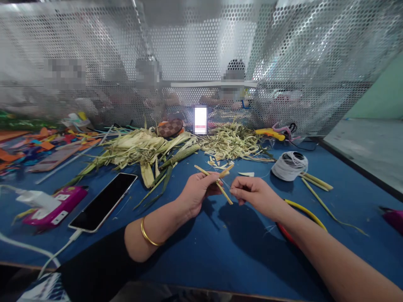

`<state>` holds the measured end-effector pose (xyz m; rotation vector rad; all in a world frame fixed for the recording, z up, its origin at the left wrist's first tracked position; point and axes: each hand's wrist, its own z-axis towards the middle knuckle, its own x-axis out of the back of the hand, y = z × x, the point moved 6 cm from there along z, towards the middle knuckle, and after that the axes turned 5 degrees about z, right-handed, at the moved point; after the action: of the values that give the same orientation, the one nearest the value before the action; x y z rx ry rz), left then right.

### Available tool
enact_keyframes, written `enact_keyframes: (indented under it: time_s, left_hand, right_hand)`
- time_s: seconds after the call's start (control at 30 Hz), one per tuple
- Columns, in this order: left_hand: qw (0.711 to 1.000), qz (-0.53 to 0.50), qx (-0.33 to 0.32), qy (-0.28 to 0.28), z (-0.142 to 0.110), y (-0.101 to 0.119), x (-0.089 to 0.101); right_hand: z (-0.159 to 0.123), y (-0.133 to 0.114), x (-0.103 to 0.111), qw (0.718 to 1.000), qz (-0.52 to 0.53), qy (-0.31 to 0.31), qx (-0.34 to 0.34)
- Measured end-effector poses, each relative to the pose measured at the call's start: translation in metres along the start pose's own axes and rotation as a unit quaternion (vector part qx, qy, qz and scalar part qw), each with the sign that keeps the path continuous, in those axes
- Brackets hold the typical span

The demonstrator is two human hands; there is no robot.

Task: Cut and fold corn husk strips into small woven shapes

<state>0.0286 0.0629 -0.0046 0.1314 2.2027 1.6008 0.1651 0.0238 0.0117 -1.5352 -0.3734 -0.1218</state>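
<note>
My left hand (195, 192) pinches two thin, yellowish rolled husk sticks (225, 194) that cross each other at the fingertips. Close by on the right, my right hand (256, 195) has its thumb and forefinger pressed together on a fine white thread (225, 183). This thread stretches across the short gap to the crossed sticks. A spool of white thread (289, 168) stands beyond my right hand. More rolled husk sticks (319, 182) lie beside the spool. Under my right forearm is a tool with yellow and red handles (307, 210), partly covered.
Dried corn husks (135, 147) and a heap of shredded husk (233, 142) lie across the back of the blue table (195, 264). To the left are a charging phone (103, 201) and a magenta power strip (58, 206). Behind a perforated sheet (195, 46), people are seated.
</note>
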Motion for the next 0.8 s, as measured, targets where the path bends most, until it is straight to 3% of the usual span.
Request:
enact_keyframes:
  time_s: [0.2, 0.33, 0.37, 0.43, 0.53, 0.67, 0.8]
  left_hand:
    - [0.998, -0.018, -0.029, 0.047, 0.005, 0.006, 0.01]
    - [0.999, -0.007, -0.027, 0.04, 0.006, 0.007, 0.01]
    - [0.999, -0.003, -0.026, 0.037, 0.006, 0.006, 0.01]
    - [0.999, 0.005, -0.025, 0.029, 0.005, 0.005, 0.007]
    - [1.0, 0.016, -0.021, 0.014, 0.002, 0.003, 0.004]
    - [1.0, 0.025, -0.011, -0.014, -0.001, -0.001, -0.001]
    - [0.999, 0.027, 0.003, -0.017, -0.001, -0.002, -0.002]
  right_hand:
    - [-0.004, 0.0, 0.012, 0.998, -0.045, -0.015, -0.035]
    - [-0.008, 0.001, 0.019, 0.988, -0.123, -0.081, -0.032]
    - [-0.008, 0.0, 0.022, 0.985, -0.156, -0.075, -0.017]
    - [-0.006, -0.003, 0.031, 0.983, -0.185, -0.002, 0.009]
    - [-0.004, -0.001, 0.032, 0.993, -0.055, 0.107, -0.011]
    - [0.001, 0.007, -0.013, 0.977, 0.2, 0.009, -0.074]
    - [0.0, 0.015, -0.032, 0.944, 0.311, -0.008, -0.113]
